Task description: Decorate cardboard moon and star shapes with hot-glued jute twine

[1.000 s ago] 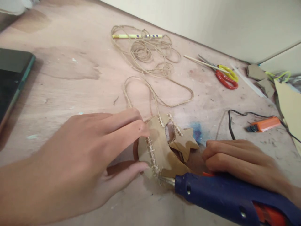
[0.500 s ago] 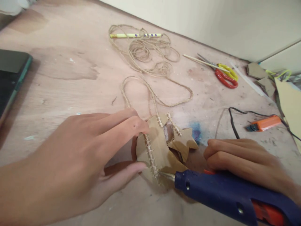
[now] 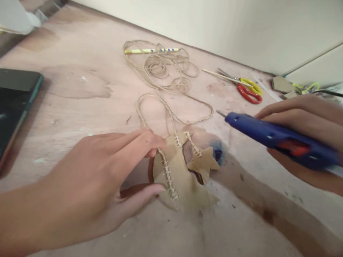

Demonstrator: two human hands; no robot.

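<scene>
My left hand (image 3: 115, 175) grips the left edge of a brown cardboard cutout (image 3: 184, 189), fingers above and thumb below. The cutout has a curved body with a star shape at its right side. A twine (image 3: 168, 173) is fixed along its left part, with short cross strands; other short twine lengths lie near its top and on the star. From beneath my left fingertips the twine runs up in a loop. My right hand (image 3: 300, 121) holds a blue hot glue gun (image 3: 278, 137) in the air to the right, its metal nozzle apart from the cardboard.
Behind lies a loose coil of twine (image 3: 158, 67) around a pale yellow pencil (image 3: 139, 51). Scissors with red and yellow handles (image 3: 249, 93) touch a thin wooden stick (image 3: 222, 75). A dark phone-like device (image 3: 16, 103) lies left. Cardboard scraps (image 3: 281, 84) sit by the wall.
My right hand has lifted the glue gun up and to the right, taking its nozzle off the twine. My left hand stays on the cutout. The orange cutter is no longer visible.
</scene>
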